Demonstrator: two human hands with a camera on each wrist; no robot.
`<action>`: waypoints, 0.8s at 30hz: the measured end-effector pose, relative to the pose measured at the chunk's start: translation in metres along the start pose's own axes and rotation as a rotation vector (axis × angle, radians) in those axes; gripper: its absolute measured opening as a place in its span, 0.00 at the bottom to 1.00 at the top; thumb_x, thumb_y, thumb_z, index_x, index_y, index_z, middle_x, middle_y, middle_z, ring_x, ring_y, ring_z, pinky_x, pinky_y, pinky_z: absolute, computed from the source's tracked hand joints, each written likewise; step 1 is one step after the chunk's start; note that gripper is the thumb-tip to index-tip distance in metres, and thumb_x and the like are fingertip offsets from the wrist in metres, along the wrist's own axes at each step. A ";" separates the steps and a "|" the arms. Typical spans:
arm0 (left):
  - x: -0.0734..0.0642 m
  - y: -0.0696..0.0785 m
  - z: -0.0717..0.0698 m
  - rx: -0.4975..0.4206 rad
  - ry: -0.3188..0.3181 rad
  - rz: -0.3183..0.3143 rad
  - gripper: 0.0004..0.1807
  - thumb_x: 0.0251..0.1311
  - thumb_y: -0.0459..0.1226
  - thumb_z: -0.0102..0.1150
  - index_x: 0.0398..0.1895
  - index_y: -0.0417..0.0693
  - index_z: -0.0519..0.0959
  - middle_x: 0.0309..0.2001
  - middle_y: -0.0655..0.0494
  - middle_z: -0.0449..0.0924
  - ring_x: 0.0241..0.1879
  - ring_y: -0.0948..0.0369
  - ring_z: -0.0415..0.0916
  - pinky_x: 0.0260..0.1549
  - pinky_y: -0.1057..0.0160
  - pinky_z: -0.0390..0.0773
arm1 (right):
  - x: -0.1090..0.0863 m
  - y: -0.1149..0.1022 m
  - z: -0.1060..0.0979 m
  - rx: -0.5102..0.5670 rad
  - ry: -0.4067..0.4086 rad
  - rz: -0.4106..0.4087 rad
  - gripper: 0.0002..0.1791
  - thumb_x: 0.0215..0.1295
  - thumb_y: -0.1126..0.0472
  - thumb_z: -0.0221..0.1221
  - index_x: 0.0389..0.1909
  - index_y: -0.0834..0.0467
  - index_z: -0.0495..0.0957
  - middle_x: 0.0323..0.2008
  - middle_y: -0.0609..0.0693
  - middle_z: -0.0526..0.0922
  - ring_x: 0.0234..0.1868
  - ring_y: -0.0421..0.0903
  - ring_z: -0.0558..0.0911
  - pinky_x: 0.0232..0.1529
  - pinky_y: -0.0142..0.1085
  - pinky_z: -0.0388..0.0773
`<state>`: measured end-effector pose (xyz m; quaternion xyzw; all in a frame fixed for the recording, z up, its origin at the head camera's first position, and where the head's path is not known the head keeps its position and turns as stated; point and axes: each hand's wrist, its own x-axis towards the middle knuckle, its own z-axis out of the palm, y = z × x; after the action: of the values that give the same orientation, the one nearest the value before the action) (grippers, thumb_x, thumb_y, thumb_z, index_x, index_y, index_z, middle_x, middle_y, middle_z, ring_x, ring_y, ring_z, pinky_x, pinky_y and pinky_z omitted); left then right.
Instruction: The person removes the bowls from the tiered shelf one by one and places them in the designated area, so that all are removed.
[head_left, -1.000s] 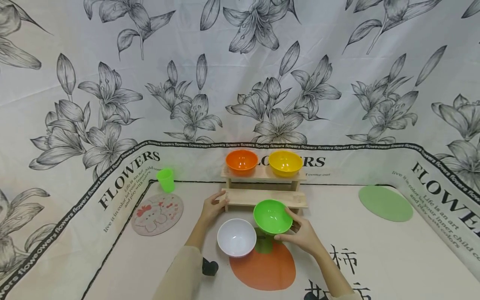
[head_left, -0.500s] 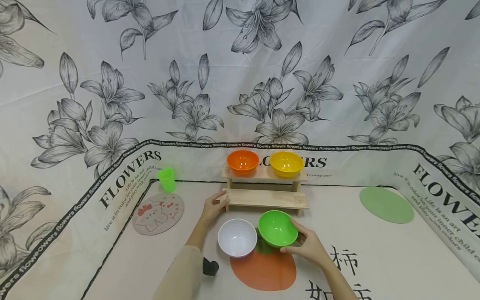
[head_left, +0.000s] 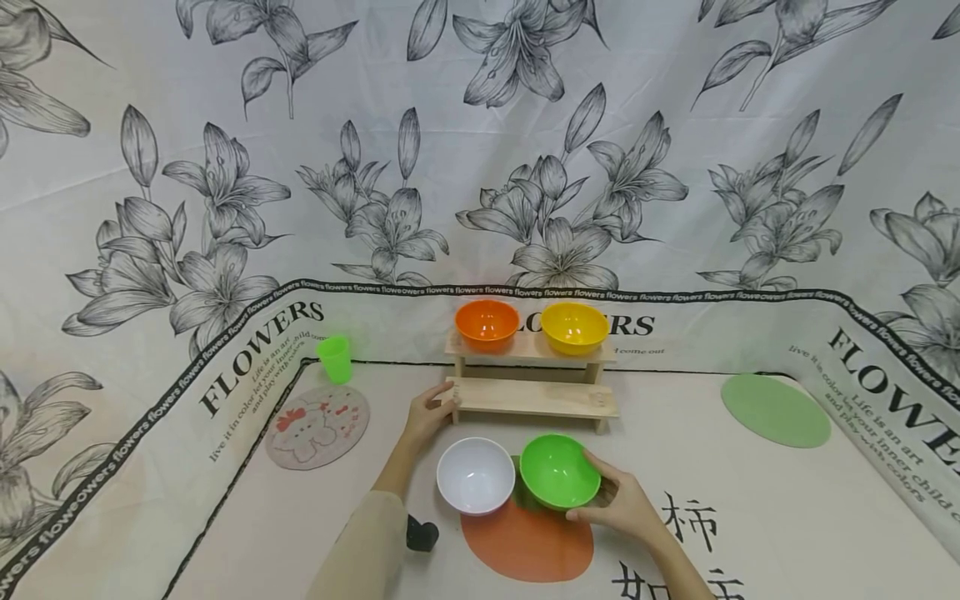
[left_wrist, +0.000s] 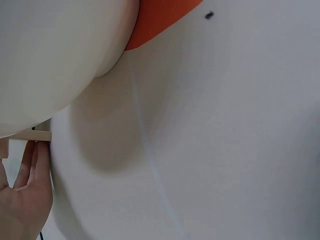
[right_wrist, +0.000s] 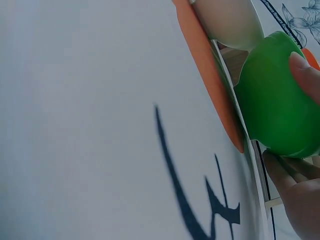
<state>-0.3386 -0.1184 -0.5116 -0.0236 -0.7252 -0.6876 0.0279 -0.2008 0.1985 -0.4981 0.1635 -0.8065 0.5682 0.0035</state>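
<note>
My right hand [head_left: 622,504] holds a green bowl [head_left: 560,471] by its right side, thumb at the near side and fingers at the far side. The bowl is upright at table level; in the right wrist view its base [right_wrist: 243,112] meets the cloth. A white bowl [head_left: 476,477] stands just left of it. My left hand [head_left: 429,414] grips the left end of a two-step wooden rack [head_left: 534,397] at its lower board; the left wrist view shows those fingers [left_wrist: 41,162] against the wood. On the upper board sit an orange bowl [head_left: 487,325] and a yellow bowl [head_left: 574,327].
A green cup [head_left: 335,359] stands at the back left, behind a printed round mat [head_left: 318,427]. At the right back lies a green oval [head_left: 776,410]. Flowered cloth [head_left: 480,167] hangs behind the table. An orange printed shape [head_left: 527,542] lies before the bowls.
The right hand has brought the green bowl down and toward me, from in front of the rack to beside the white bowl. My left hand stays on the rack.
</note>
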 end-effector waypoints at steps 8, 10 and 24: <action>-0.012 0.024 -0.002 -0.016 -0.047 -0.022 0.24 0.58 0.30 0.60 0.59 0.31 0.71 0.43 0.41 0.70 0.33 0.63 0.70 0.46 0.54 0.82 | -0.002 0.003 0.001 0.043 -0.047 -0.014 0.51 0.39 0.70 0.74 0.64 0.77 0.55 0.62 0.75 0.60 0.61 0.70 0.64 0.59 0.22 0.64; -0.016 0.029 -0.001 -0.017 -0.053 -0.030 0.24 0.59 0.30 0.60 0.59 0.31 0.70 0.42 0.42 0.70 0.34 0.63 0.71 0.48 0.52 0.80 | -0.003 0.003 0.001 0.039 -0.048 -0.009 0.51 0.39 0.70 0.74 0.64 0.77 0.55 0.62 0.76 0.60 0.60 0.69 0.65 0.58 0.22 0.65; -0.016 0.030 -0.002 -0.060 -0.056 -0.029 0.24 0.58 0.28 0.59 0.59 0.29 0.70 0.39 0.43 0.75 0.34 0.62 0.75 0.50 0.47 0.78 | -0.004 0.003 0.000 0.091 -0.130 -0.028 0.52 0.42 0.70 0.72 0.67 0.75 0.52 0.63 0.78 0.55 0.60 0.72 0.63 0.59 0.30 0.70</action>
<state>-0.3200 -0.1183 -0.4832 -0.0333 -0.7049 -0.7085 -0.0031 -0.1982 0.2007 -0.5015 0.2111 -0.7762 0.5922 -0.0483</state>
